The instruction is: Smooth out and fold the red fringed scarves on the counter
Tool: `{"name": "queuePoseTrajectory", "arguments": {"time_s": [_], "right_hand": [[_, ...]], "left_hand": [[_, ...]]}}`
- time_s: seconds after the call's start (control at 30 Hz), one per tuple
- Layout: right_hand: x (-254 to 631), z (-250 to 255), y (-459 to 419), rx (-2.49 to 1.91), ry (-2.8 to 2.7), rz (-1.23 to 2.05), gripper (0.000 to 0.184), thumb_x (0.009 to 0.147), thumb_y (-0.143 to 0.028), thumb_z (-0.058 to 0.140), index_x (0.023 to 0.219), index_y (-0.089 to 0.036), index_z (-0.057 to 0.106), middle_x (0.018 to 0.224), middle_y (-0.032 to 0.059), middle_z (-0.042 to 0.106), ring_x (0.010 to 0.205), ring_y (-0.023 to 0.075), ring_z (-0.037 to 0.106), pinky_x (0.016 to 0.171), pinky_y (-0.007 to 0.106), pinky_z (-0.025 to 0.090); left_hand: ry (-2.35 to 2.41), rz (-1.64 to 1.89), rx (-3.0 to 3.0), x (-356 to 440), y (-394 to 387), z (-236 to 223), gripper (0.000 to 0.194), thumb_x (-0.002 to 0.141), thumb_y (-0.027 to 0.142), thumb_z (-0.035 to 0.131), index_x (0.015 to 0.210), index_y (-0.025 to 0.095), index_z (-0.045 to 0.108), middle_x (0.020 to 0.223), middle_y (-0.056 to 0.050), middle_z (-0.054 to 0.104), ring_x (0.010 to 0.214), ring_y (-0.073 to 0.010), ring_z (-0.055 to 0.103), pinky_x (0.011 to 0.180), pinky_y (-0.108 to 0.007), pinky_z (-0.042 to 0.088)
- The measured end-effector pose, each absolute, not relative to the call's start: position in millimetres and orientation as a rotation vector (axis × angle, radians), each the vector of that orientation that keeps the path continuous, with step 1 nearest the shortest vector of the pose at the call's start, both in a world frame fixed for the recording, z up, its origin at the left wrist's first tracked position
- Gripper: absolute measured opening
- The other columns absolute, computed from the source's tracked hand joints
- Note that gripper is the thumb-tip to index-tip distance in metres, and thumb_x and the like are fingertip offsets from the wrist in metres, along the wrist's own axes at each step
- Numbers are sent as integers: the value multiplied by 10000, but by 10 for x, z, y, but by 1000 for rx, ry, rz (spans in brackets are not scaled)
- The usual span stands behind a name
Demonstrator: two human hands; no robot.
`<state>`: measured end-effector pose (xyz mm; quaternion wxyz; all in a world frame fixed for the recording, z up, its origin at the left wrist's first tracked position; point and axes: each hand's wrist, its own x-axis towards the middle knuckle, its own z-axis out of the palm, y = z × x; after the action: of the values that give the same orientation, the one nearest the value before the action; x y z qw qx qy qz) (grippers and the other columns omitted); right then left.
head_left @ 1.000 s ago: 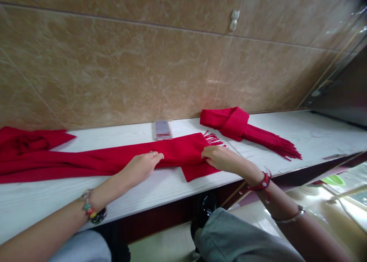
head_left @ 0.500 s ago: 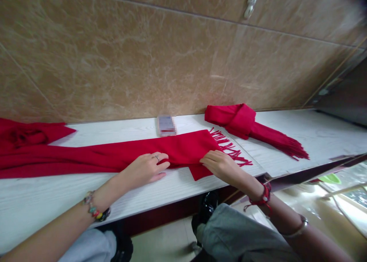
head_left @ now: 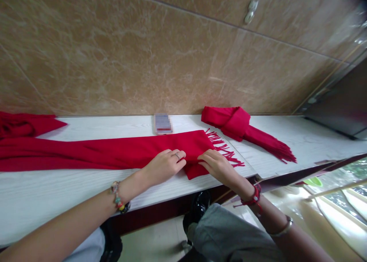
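Note:
A long red scarf (head_left: 114,153) lies folded lengthwise along the white surface, its fringe spread out at the right end. My left hand (head_left: 166,164), with a ring on one finger, grips the scarf's near edge with curled fingers. Close to the fringe, my right hand (head_left: 216,164) pinches that same edge. Between and below the two hands a corner of the lower layer sticks out toward me. The fingertips of both hands are partly hidden in the cloth.
Behind the fringe lies a second red scarf (head_left: 229,122), wrapped into a knot-like fold. More bunched red cloth (head_left: 23,124) is at the far left. A phone-like object (head_left: 163,124) rests by the tiled wall (head_left: 129,63). The white surface (head_left: 272,139) ends in a dark front edge.
My left hand has slid right along the scarf's near edge, closer to my right hand. My right hand stays at the fringe end. The view has shifted slightly.

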<state>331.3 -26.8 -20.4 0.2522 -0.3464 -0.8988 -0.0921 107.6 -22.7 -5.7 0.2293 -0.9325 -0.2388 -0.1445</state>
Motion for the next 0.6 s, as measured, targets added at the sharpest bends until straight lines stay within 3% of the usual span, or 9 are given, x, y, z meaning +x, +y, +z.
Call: {"name": "queuePoseTrajectory", "arguments": {"time_s": [0.1, 0.2, 0.33, 0.6], "right_hand": [[3323, -199, -261, -907, -2418, -264, 197, 878, -179, 421, 783, -144, 590, 727, 74, 580, 669, 169, 506, 619, 287, 428], [3318, -197, -260, -889, -2394, -275, 220, 886, -188, 407, 773, -145, 590, 719, 73, 579, 664, 166, 505, 610, 283, 426], [3313, -195, -269, -899, -2348, -245, 215, 889, -179, 399, 788, -149, 587, 743, 75, 580, 694, 165, 514, 620, 282, 433], [3418, -154, -289, -849, -2423, -140, 159, 874, -162, 423, 837, -167, 578, 854, 81, 600, 804, 176, 541, 718, 325, 464]], "left_hand": [[-689, -410, -2566, 1084, -230, -70, 95, 795, 230, 562, 837, 147, 541, 961, -65, 580, 869, -198, 544, 688, -305, 433], [-749, -400, -2502, 1083, -231, -80, 77, 768, 162, 580, 829, 138, 539, 983, -77, 576, 863, -203, 543, 667, -301, 431], [-770, -440, -2451, 1065, -227, -57, 30, 785, 112, 529, 772, 137, 539, 896, -64, 581, 771, -178, 545, 624, -284, 427], [-567, -522, -2569, 990, -352, 68, 164, 848, 81, 401, 818, 148, 547, 781, -31, 571, 698, -148, 534, 647, -255, 436]]}}
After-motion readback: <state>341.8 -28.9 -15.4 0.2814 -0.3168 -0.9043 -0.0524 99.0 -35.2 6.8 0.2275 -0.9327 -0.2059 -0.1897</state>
